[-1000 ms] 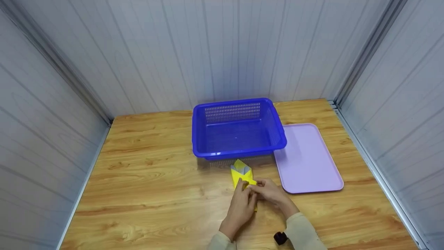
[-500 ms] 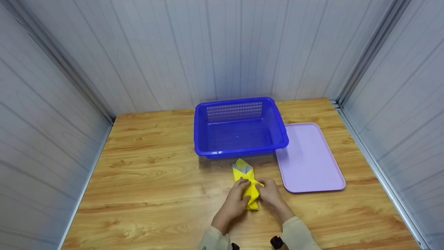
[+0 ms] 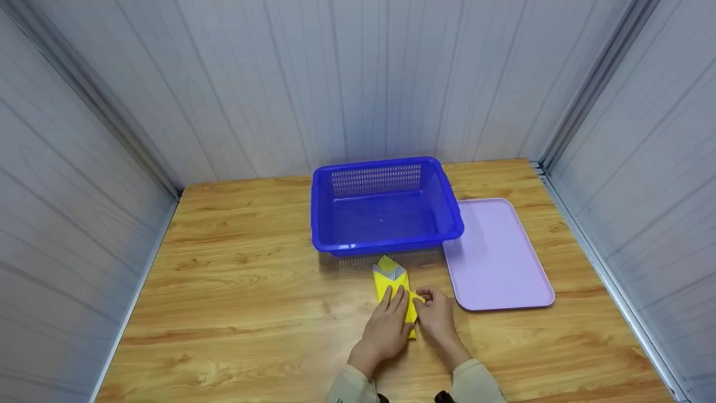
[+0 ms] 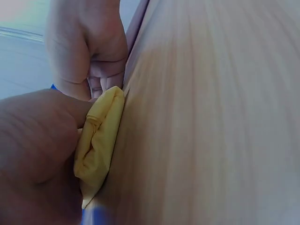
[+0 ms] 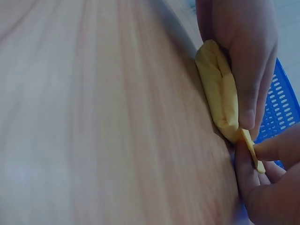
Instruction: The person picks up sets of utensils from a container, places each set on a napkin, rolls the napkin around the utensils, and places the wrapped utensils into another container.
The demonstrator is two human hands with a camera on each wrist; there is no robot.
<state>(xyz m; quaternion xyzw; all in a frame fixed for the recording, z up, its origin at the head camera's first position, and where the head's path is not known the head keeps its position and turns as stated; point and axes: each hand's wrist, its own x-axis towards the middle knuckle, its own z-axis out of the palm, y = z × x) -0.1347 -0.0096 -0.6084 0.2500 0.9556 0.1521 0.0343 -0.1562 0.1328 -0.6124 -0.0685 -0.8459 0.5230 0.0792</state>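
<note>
A yellow folded wrapper (image 3: 384, 281) lies on the table, its far end pointed and showing a grey inner side. In the right wrist view the near end of the wrapper (image 5: 215, 89) looks thick and creased. My left hand (image 3: 385, 331) lies over the wrapper with its fingers straight, pressing on it. To the right, my right hand (image 3: 438, 314) pinches a yellow flap (image 5: 255, 157) that sticks out from the wrapper's side, between thumb and fingers. What the wrapper may hold inside is hidden.
A blue plastic basket (image 3: 386, 246) with slotted walls stands just beyond the wrapper. One corner of it overhangs a pale purple tray (image 3: 498, 257) at the right. Light panel walls (image 3: 358, 78) close in the wooden table (image 3: 240, 291) at the back and sides.
The left hand has gone from curled fingers at the wrapper to fingers laid straight over it. The right hand has drawn the pinched flap a little to the right.
</note>
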